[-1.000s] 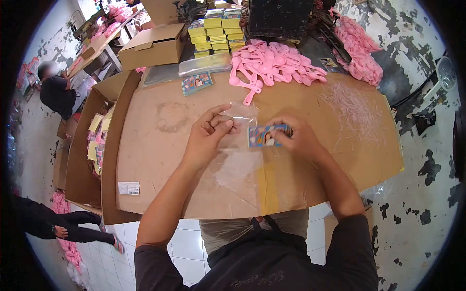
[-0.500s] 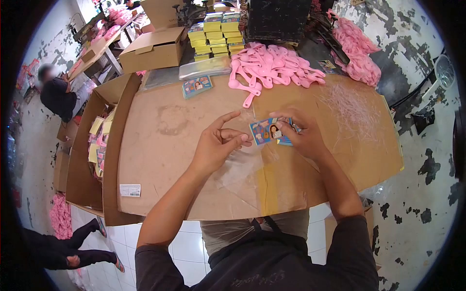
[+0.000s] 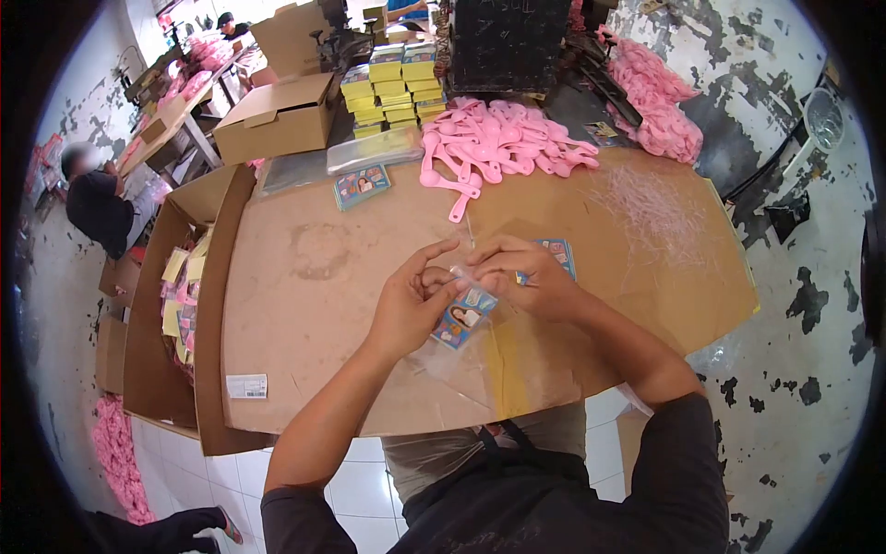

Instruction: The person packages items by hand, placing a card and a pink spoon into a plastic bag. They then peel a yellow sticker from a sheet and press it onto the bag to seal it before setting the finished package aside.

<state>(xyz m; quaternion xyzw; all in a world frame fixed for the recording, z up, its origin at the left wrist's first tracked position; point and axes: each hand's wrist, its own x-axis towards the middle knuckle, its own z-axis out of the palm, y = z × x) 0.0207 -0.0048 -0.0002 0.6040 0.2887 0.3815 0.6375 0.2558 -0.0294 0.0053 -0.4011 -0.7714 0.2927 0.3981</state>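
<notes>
A blue printed card hangs tilted between my two hands, inside or against a clear plastic bag. My left hand pinches the bag near the card's upper left edge. My right hand is closed at the bag's top corner, its fingertips close to those of my left hand. Partly behind my right hand, more blue cards lie on the cardboard table top. Farther back on the left is a small stack of similar cards, beside a pile of pink spoons.
Yellow-edged card stacks and a cardboard box stand at the back. A tall open box borders the table's left side. Thin plastic strips lie at the right. A person sits at far left; another person's leg shows below.
The card has moved down and left and turned steeper, with clear plastic now around or against it. My right hand has come closer to my left hand, uncovering more of the cards behind it.
</notes>
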